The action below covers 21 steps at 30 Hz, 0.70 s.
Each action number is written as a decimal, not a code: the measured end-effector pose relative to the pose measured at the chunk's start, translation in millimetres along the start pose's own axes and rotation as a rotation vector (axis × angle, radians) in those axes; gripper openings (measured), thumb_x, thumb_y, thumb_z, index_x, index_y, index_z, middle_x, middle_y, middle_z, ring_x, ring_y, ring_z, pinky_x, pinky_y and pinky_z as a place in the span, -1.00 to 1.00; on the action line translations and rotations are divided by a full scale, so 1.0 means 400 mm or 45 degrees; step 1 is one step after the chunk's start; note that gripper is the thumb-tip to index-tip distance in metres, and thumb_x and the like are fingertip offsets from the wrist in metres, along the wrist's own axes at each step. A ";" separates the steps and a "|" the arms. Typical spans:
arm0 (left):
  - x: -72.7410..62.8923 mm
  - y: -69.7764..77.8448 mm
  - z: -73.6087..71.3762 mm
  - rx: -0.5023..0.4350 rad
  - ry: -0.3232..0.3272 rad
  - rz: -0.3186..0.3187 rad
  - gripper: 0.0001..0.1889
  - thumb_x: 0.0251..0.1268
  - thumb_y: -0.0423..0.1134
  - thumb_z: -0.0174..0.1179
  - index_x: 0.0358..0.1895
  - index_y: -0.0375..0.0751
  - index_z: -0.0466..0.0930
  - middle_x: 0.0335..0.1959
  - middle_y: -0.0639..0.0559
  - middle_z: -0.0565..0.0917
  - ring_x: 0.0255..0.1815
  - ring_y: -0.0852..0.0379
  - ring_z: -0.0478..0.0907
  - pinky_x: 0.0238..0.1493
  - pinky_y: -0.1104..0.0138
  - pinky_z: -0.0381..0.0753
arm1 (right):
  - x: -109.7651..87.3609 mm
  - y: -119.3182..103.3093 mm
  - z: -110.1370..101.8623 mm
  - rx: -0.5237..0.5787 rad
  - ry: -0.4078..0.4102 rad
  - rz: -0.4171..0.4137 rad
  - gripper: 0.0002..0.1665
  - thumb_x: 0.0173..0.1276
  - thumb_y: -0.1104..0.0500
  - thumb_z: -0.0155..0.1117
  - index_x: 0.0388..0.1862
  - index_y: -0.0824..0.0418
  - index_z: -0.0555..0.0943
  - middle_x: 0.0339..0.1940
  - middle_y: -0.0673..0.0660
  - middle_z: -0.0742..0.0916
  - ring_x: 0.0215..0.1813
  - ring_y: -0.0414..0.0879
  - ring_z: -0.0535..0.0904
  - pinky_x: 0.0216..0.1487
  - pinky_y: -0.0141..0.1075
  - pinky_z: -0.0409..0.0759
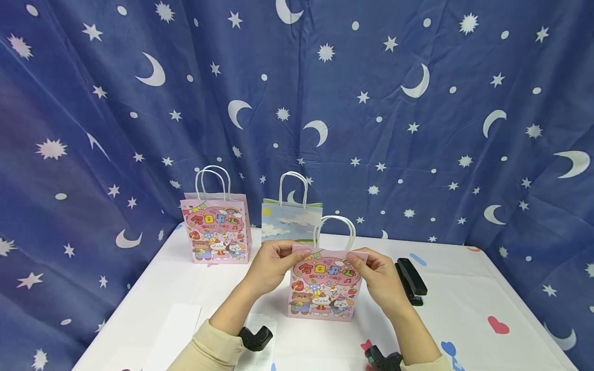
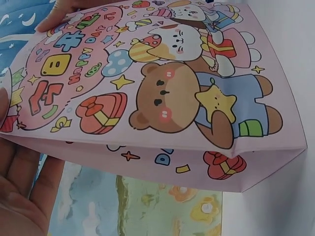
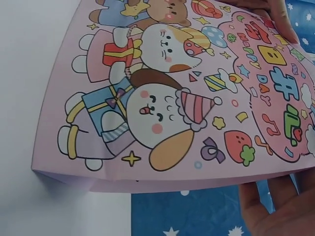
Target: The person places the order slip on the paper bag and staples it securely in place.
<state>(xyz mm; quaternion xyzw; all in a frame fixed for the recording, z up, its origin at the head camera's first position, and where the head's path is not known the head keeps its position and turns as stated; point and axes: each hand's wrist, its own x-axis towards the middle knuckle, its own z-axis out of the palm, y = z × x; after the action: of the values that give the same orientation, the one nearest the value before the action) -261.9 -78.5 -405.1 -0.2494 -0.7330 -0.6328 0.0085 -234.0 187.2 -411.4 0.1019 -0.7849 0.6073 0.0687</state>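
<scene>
A pink paper gift bag [image 1: 325, 288] with cartoon animals and white handles stands upright at the middle of the table. My left hand [image 1: 274, 268] pinches its upper left edge, thumb on the printed front and fingers behind. At the upper right edge, my right hand [image 1: 378, 273] pinches it the same way. In the left wrist view, the printed bear side of the pink bag [image 2: 167, 98] fills the picture, with its side panel folded inward. The right wrist view shows the dog printed on the pink bag [image 3: 157, 108].
A similar pink bag [image 1: 215, 232] stands at the back left. Behind the held bag is a blue sky-print bag [image 1: 283, 221], partly hidden. To the right lies a black stapler [image 1: 411, 281]. White sheets [image 1: 174, 335] lie at the front left. A blue star-patterned curtain [image 1: 352, 129] hangs behind the table.
</scene>
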 end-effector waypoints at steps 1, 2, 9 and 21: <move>0.000 0.000 0.002 -0.002 0.002 -0.005 -0.81 0.46 -0.13 0.31 -0.19 -0.16 0.82 -0.42 -0.10 0.76 -0.47 0.25 0.43 -0.40 0.44 0.39 | -0.002 0.001 0.001 -0.002 0.014 0.003 -0.67 0.56 0.06 0.27 0.01 0.30 0.73 -0.21 -0.05 0.81 -0.09 -0.20 0.72 0.08 -0.37 0.65; 0.001 0.000 0.003 -0.004 0.005 -0.012 -0.81 0.46 -0.13 0.31 -0.18 -0.16 0.82 -0.41 -0.08 0.77 -0.48 0.25 0.42 -0.44 0.44 0.36 | -0.003 0.002 0.002 -0.002 0.025 0.006 -0.67 0.56 0.06 0.27 0.02 0.31 0.73 -0.21 -0.05 0.82 -0.09 -0.20 0.73 0.08 -0.37 0.65; -0.003 0.004 0.002 0.042 -0.011 -0.039 -0.76 0.47 -0.09 0.30 -0.30 -0.17 0.77 -0.67 0.11 0.43 -0.63 0.27 0.12 -0.58 0.37 0.10 | -0.005 0.004 0.002 0.011 0.027 0.004 -0.67 0.56 0.07 0.26 0.01 0.32 0.73 -0.23 0.02 0.83 -0.13 -0.19 0.73 0.04 -0.36 0.67; -0.007 0.020 -0.048 0.252 -0.099 -0.081 -0.78 0.48 -0.10 0.30 -0.06 -0.17 0.75 -0.19 -0.02 0.83 -0.12 0.17 0.77 -0.02 0.30 0.70 | -0.002 -0.006 -0.002 -0.024 -0.029 0.011 -0.67 0.59 0.04 0.23 0.03 0.28 0.70 -0.18 0.18 0.80 -0.14 -0.16 0.70 0.06 -0.37 0.65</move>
<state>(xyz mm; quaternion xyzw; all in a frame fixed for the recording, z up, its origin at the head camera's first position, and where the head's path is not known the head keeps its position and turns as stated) -262.1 -96.8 -394.7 -0.2482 -0.7993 -0.5470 -0.0155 -232.8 187.3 -409.2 0.1048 -0.7917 0.5990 0.0584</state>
